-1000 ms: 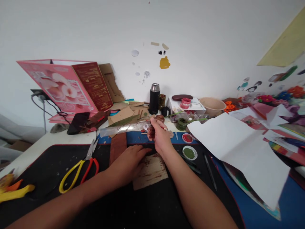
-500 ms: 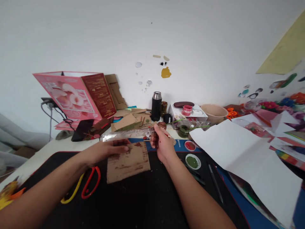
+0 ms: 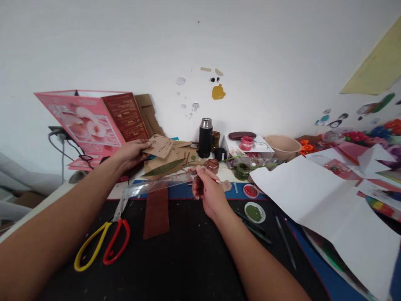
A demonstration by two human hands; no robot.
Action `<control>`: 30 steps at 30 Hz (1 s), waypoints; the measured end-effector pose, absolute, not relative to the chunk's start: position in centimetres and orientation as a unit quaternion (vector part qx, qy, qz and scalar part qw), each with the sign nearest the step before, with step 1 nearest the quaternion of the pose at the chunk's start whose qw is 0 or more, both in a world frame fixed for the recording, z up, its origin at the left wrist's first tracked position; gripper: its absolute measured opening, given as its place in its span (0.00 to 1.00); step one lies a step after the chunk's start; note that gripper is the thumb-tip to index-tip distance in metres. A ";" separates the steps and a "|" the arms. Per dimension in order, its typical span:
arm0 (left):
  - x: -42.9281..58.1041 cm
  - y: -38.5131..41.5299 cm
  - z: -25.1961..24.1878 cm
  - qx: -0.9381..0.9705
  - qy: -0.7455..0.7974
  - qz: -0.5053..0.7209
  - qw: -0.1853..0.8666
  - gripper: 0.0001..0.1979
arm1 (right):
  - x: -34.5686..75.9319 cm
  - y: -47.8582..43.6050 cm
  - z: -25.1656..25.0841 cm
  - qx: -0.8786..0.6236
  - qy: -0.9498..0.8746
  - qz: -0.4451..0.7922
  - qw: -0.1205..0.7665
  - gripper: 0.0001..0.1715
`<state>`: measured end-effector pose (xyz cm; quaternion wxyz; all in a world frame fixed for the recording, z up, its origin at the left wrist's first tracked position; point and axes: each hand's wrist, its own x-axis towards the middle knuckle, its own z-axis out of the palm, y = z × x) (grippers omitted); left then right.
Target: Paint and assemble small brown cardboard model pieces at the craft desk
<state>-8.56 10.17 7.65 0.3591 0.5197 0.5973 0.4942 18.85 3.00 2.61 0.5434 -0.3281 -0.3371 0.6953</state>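
My left hand (image 3: 135, 153) grips the edge of a stained cardboard piece (image 3: 160, 145), raised over the cardboard scraps at the back left. In my right hand (image 3: 206, 189), brown-stained at the fingers, is one end of a clear plastic strip (image 3: 159, 182), which stretches left above the mat. A reddish-brown rectangle (image 3: 156, 214) lies on the black mat (image 3: 188, 267), partly under the strip. Scissors (image 3: 117, 215) with one yellow and one red handle lie left of it. A long green leaf shape (image 3: 164, 168) rests on the scraps.
Behind stand a black bottle (image 3: 205, 140), a brown paint jar (image 3: 212, 166) and a green jar (image 3: 242, 172). Red (image 3: 251, 191) and green (image 3: 255, 212) paint lids sit right of my right hand. White paper (image 3: 294, 188) covers the right side; a pink box (image 3: 90, 125) stands back left.
My left hand has lifted the stained cardboard off the mat towards the back left, uncovering the reddish-brown piece and the leaf shape. My right hand shifted slightly left with the plastic strip.
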 end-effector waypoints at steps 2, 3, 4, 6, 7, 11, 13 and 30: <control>-8.3 11.1 7.4 0.497 0.598 0.491 0.393 0.04 | 18.7 2.8 2.7 -0.331 -0.343 0.700 0.531 0.28; -8.1 11.5 7.2 0.483 0.600 0.491 0.406 0.03 | 18.7 2.7 2.7 -0.332 -0.346 0.702 0.527 0.28; -7.9 11.7 7.1 0.472 0.604 0.492 0.413 0.03 | 18.7 2.7 2.7 -0.331 -0.347 0.702 0.526 0.29; -7.6 11.6 6.8 0.454 0.619 0.491 0.411 0.05 | 18.7 2.7 2.8 -0.331 -0.347 0.703 0.525 0.29; -7.5 11.2 6.6 0.449 0.628 0.490 0.406 0.09 | 18.8 2.8 2.8 -0.332 -0.346 0.703 0.525 0.29; -7.5 7.6 6.3 0.508 0.641 0.468 0.334 0.30 | 19.0 3.1 2.8 -0.332 -0.348 0.694 0.535 0.27; -7.8 5.1 6.1 0.547 0.631 0.455 0.309 0.33 | 19.1 3.3 2.7 -0.330 -0.352 0.689 0.541 0.27; -9.0 -5.9 4.6 0.705 0.635 0.268 0.169 0.23 | 18.3 2.6 2.1 -0.364 -0.396 0.646 0.542 0.29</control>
